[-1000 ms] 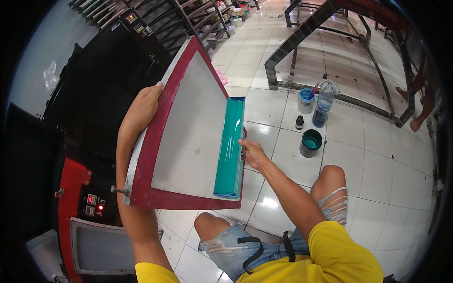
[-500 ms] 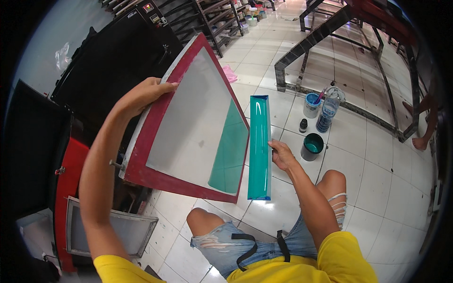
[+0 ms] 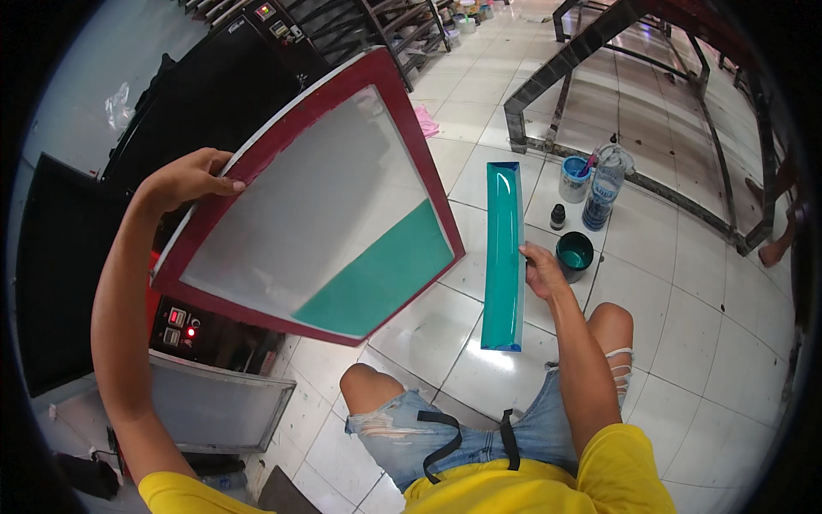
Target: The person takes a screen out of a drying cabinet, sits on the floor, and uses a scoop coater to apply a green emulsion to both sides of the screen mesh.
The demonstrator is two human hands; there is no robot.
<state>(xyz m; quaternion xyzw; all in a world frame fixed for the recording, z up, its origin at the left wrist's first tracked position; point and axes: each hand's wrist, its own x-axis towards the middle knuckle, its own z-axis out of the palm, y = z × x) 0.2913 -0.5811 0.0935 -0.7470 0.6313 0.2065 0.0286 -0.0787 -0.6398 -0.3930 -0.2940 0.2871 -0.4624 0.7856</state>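
One green band (image 3: pixel 377 278) covered the lower right of the mesh (image 3: pixel 300 180), the rest uncoated, as left fingers (image 3: pixel 227 184) pinched the frame (image 3: pixel 407 130) and right fingers (image 3: pixel 531 255) gripped a teal-filled trough (image 3: pixel 503 257).

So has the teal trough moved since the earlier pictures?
Yes. The trough in the right hand has shifted rightward, closer to the black cup on the floor.

I am holding the frame (image 3: pixel 317 214) on my left, the tray (image 3: pixel 503 257) right of it; the cup (image 3: pixel 574 255) is standing farther right, before the bottle (image 3: pixel 604 194) and tub (image 3: pixel 573 182).
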